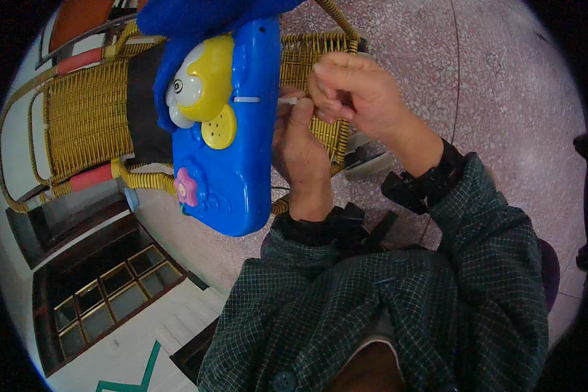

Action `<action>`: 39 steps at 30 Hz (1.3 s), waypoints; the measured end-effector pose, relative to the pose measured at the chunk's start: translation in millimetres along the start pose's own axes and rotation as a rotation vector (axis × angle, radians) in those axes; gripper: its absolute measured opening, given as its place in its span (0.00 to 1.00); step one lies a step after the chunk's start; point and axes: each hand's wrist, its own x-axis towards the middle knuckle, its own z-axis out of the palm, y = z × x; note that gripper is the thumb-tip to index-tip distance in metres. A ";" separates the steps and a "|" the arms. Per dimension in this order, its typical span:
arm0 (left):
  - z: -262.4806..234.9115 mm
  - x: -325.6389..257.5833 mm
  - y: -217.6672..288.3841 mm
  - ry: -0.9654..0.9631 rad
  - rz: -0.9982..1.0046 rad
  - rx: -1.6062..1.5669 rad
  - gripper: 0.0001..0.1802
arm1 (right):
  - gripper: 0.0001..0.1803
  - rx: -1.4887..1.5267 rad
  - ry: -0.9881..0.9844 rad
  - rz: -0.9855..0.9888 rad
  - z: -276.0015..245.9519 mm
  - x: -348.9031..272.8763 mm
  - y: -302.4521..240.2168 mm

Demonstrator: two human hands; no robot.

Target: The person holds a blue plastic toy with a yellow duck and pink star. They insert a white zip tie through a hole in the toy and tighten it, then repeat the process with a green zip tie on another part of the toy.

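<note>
The left hand (298, 153) grips the right edge of a blue plastic toy (225, 137). Just right of the toy, the right hand (356, 91) pinches a thin white stick (287, 101), fingers clenched around it.

Place: you are in a home — a lived-in room.
Floor: speckled pinkish terrazzo floor (503, 85) with thin divider lines runs under you.
Seating: a woven yellow wicker chair (78, 117) with red-wrapped arms stands ahead of you.
Furniture: at your left sits a dark wooden cabinet (104, 287) with small glass panes — household furniture.
Clue: the blue plastic toy (232, 163) suits a household.
</note>
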 end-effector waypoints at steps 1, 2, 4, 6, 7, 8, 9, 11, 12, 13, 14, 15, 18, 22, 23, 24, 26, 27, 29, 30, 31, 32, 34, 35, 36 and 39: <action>-2.9 0.2 -0.5 -0.011 0.041 -0.012 0.09 | 0.16 -0.018 0.003 0.008 0.4 -0.2 -0.5; -8.3 2.2 0.2 -0.035 0.032 -0.036 0.11 | 0.16 -0.042 0.002 0.014 1.2 -0.2 0.0; -16.7 4.5 -1.6 -0.044 0.079 -0.003 0.12 | 0.16 -0.068 0.024 0.041 3.5 -0.2 2.6; -25.8 8.7 -3.1 -0.047 0.105 0.009 0.12 | 0.16 -0.082 0.037 0.061 6.3 0.4 8.1; -30.3 10.8 -3.6 -0.045 0.105 0.007 0.12 | 0.16 -0.078 0.040 0.071 7.9 0.6 12.0; -34.1 12.6 -3.9 -0.041 0.110 0.004 0.12 | 0.15 -0.070 0.029 0.070 9.5 1.4 16.4; -36.9 13.9 -4.5 0.006 0.098 0.020 0.12 | 0.15 -0.055 0.036 0.094 10.9 2.5 21.1; -40.3 14.6 -4.7 0.116 0.066 0.067 0.11 | 0.15 -0.008 0.026 0.119 13.5 4.8 30.7; -40.2 11.6 -5.3 0.102 0.060 0.010 0.11 | 0.15 0.009 0.035 0.118 13.8 4.9 34.3; -38.8 7.8 -6.2 0.100 0.040 -0.033 0.10 | 0.15 0.026 0.047 0.116 13.8 5.3 37.4; -37.1 5.3 -7.6 0.092 0.017 -0.072 0.10 | 0.15 0.033 0.080 0.123 13.6 6.0 40.0; -35.4 4.9 -9.1 0.100 0.020 -0.096 0.09 | 0.15 0.050 0.065 0.093 13.1 7.3 41.9; -32.2 0.7 -10.8 0.071 -0.017 -0.134 0.06 | 0.15 0.073 0.062 0.058 11.1 7.4 43.6; -27.4 -0.9 -12.7 0.101 0.054 -0.183 0.05 | 0.15 0.116 0.065 0.044 10.9 6.0 41.5; -27.6 -1.6 -11.8 0.101 0.031 -0.171 0.05 | 0.15 0.101 0.076 0.049 11.2 5.5 40.6; -27.7 -2.0 -11.3 0.100 0.009 -0.159 0.05 | 0.15 0.088 0.092 0.039 12.0 5.2 40.2; -27.6 -1.8 -11.5 0.137 0.023 -0.148 0.05 | 0.16 0.081 0.094 0.049 13.2 4.7 39.2; -27.9 -1.2 -12.0 0.157 0.032 -0.142 0.06 | 0.16 0.072 0.091 0.056 13.5 4.7 38.6; -28.9 1.6 -13.8 0.174 0.082 -0.099 0.07 | 0.15 -0.038 0.048 0.071 12.7 4.6 36.5; -29.6 3.1 -14.7 0.181 0.116 -0.079 0.08 | 0.15 -0.097 0.023 0.084 11.9 4.9 35.3; -30.3 4.4 -15.7 0.166 0.110 -0.083 0.09 | 0.15 -0.112 0.013 0.077 10.9 5.3 34.1; -31.1 5.5 -16.3 0.149 0.110 -0.085 0.10 | 0.15 -0.127 0.002 0.071 10.0 6.0 33.1; -32.6 6.3 -16.2 0.114 0.102 -0.082 0.11 | 0.15 -0.122 -0.002 0.066 8.6 7.0 31.3; -32.7 6.6 -16.2 0.096 0.096 -0.081 0.12 | 0.16 -0.108 0.001 0.066 7.9 7.4 30.5; -32.4 6.6 -15.9 0.084 0.094 -0.071 0.13 | 0.16 -0.102 0.011 0.082 7.3 7.3 29.8; -28.0 6.1 -16.5 0.141 0.113 -0.090 0.14 | 0.16 -0.197 -0.012 0.071 4.9 6.0 27.8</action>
